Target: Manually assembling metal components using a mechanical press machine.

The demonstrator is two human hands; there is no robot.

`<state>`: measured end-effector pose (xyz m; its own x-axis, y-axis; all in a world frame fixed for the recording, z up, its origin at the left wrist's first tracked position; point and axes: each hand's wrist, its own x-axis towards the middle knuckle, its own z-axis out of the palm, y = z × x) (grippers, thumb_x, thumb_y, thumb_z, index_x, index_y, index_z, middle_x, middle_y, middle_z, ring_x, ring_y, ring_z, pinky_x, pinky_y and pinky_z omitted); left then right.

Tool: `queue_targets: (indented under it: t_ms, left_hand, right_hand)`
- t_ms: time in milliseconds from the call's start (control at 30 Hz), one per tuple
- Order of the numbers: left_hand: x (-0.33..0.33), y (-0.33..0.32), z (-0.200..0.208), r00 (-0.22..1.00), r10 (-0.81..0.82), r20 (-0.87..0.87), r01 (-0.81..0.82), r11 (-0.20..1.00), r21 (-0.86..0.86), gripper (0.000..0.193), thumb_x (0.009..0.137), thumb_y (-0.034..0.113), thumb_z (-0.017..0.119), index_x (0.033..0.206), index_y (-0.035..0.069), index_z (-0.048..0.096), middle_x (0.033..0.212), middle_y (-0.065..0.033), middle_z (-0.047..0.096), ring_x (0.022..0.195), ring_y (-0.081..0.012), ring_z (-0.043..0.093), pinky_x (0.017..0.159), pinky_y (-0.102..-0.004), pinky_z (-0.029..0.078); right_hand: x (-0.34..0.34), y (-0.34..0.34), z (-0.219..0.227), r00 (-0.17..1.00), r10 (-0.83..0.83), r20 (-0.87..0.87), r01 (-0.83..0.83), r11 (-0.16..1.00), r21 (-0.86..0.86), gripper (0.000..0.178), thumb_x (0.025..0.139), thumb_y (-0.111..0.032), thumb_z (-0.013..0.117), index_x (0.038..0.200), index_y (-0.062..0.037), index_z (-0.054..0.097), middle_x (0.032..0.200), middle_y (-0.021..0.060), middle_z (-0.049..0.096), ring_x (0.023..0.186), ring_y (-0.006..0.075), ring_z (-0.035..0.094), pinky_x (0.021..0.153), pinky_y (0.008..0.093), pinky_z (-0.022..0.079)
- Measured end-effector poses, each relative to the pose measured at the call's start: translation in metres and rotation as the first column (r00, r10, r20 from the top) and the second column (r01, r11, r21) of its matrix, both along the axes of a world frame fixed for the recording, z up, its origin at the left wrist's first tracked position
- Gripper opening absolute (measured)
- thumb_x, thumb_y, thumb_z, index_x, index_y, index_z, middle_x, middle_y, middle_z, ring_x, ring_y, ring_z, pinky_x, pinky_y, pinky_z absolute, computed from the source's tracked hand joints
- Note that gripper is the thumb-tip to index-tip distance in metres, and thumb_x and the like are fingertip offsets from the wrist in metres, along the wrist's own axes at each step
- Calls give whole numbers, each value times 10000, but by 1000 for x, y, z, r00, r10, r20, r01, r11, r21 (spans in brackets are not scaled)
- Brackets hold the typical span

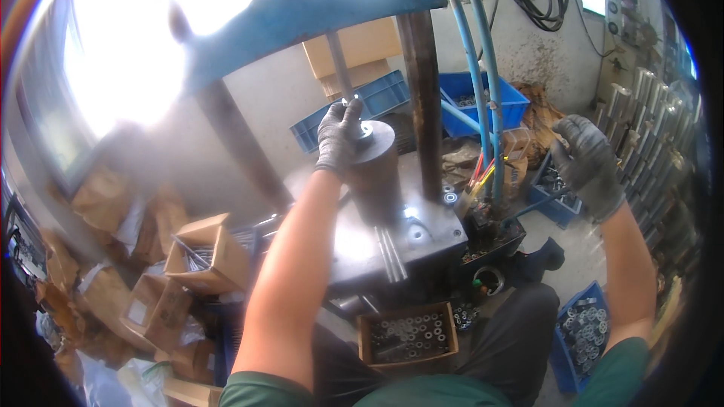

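My left hand [339, 136], in a dark grey glove, reaches to the top of a dark metal cylinder [375, 177] standing on the press table. Its fingertips close on a small shiny metal part [351, 99] beside the thin vertical press rod [337, 60]; the glove hides most of that part. On the cylinder's top face sits a small bright ring [366, 131]. My right hand [588, 166], gloved alike, is raised at the right with bent fingers and the thumb apart, and nothing shows between them. A dark lever [535, 203] ends close below it.
The blue press beam [317, 19] spans overhead between dark posts [420, 98]. Metal rods [390, 255] lie on the table's front. Between my knees is a carton [407, 334] of rings; a blue bin [584, 335] of parts stands right. Cardboard boxes [207, 256] crowd the left, stacked metal tubes [641, 143] the right.
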<state>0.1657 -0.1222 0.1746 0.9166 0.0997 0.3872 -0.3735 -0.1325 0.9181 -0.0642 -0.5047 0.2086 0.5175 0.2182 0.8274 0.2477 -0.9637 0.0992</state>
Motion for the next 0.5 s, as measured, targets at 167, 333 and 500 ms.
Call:
queue_targets:
  t_ms: [167, 333, 500]
  left_hand:
    - [2, 6, -3, 995, -98, -14, 93, 974, -208, 388, 998, 451, 650, 1054, 72, 708, 813, -2, 605, 727, -112, 559, 703, -308, 506]
    - [0, 11, -1, 996, -84, 30, 89, 950, -300, 412, 1009, 478, 652, 876, 88, 659, 736, 15, 561, 657, -94, 512, 627, -276, 464]
    - [9, 5, 0, 995, -92, 30, 97, 954, -285, 399, 983, 473, 711, 865, 96, 653, 704, 15, 548, 604, -89, 498, 571, -265, 442]
  right_hand:
    - [-25, 6, -10, 988, -45, -149, 29, 993, -111, 168, 862, -96, 693, 1019, -44, 663, 929, 179, 683, 901, 379, 691, 806, 464, 557]
    - [-122, -10, -61, 479, -12, -878, -124, 989, -80, 231, 783, -201, 749, 988, -98, 717, 873, 121, 698, 805, 329, 704, 765, 442, 569]
    - [-181, -4, -117, 526, -43, -850, 50, 999, -19, 229, 813, -286, 716, 759, -71, 656, 746, 172, 659, 740, 366, 695, 675, 495, 541]
